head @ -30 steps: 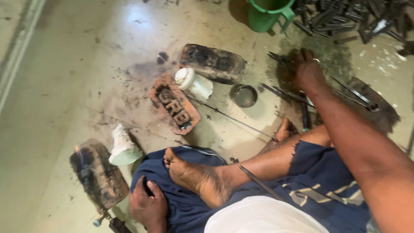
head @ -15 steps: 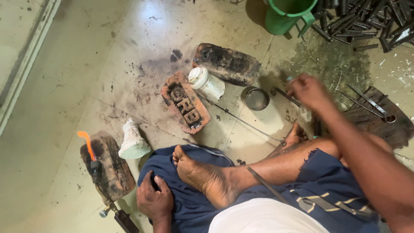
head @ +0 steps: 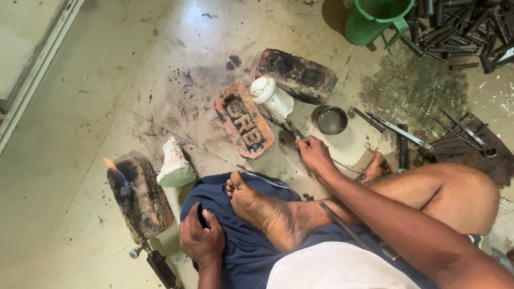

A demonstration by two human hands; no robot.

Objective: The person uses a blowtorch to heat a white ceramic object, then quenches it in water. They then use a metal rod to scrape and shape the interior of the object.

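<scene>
we find the thin metal tool (head: 295, 140) pinched in the right hand (head: 316, 154), which is closed around its shaft; the tool's far end reaches toward the white plastic bottle (head: 272, 98) lying on its side on the floor. just left of the bottle lies a red brick (head: 244, 120) with raised lettering (we do not copy it), and behind the bottle a blackened brick (head: 297, 75). a small round metal bowl (head: 330, 119) sits right of the bottle, near the hand. a wire loop (head: 350, 169) lies by the right foot.

the left hand (head: 201, 238) rests palm down on the dark blue shorts (head: 241, 251), fingers curled on the cloth, holding nothing else. further left, a charred block (head: 140, 196) carries a torch nozzle with a small orange flame (head: 111, 165); a white cone-shaped lump (head: 174, 164) stands just beside it.

at the far edge we note a green bucket (head: 375, 21), a heap of dark metal rods (head: 466, 29) and flat metal strips (head: 399, 131) on the stained floor (head: 80, 107).
</scene>
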